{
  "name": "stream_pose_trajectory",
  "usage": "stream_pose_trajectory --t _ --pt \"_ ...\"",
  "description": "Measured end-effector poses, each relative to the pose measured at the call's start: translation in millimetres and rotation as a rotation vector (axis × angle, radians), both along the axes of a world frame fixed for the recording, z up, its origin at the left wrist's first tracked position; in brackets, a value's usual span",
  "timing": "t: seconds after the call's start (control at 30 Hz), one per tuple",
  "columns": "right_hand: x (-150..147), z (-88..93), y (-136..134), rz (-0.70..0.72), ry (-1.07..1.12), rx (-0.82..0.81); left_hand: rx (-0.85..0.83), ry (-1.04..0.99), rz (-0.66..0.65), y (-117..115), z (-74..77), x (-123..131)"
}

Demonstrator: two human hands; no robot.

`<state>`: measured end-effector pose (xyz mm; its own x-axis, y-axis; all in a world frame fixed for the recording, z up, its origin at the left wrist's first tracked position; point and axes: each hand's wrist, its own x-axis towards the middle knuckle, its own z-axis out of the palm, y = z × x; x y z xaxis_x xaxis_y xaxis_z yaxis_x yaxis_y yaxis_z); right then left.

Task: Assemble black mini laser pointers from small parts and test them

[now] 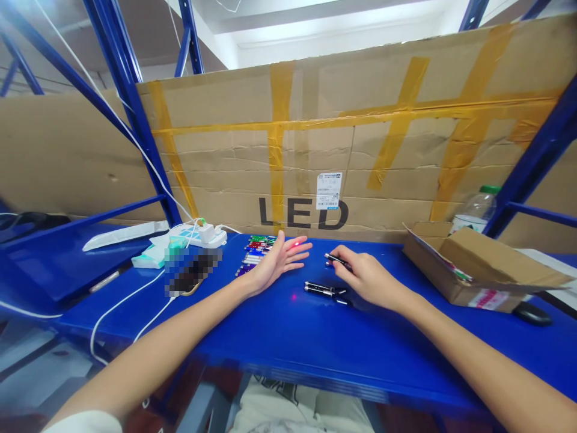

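My left hand is raised with its fingers spread and holds nothing; a red light spot shows on its fingers. In my right hand is a small black pen-like light, its tip directed toward my left hand. Between and below the hands, black pens lie on the blue table, and a fainter red spot shows on the surface nearby. Behind my left hand sits a row of several coloured pens, green, red, white and blue, partly hidden by that hand.
An open cardboard box stands at the right, with a black mouse and a bottle by it. At the left are a phone, a power strip and white cables. A large cardboard sheet rises behind the table.
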<state>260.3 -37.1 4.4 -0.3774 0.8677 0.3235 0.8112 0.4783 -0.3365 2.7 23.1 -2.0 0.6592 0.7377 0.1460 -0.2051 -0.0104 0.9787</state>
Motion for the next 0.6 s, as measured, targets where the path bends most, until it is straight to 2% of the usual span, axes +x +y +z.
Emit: stream_pose_trajectory --t 0.13,0.3,0.6 --pt "0.6 -0.6 0.6 0.031 -0.11 -0.081 0.003 0.033 -0.02 -0.5 -1.0 1.2" --pt "1.8 -1.7 0.9 0.023 -0.012 -0.014 0.028 0.024 -0.005 0.0 -0.4 0.2" --pt "1.2 -3.2 0.4 0.066 -0.08 -0.005 0.031 -0.008 0.006 0.8 0.0 -0.8"
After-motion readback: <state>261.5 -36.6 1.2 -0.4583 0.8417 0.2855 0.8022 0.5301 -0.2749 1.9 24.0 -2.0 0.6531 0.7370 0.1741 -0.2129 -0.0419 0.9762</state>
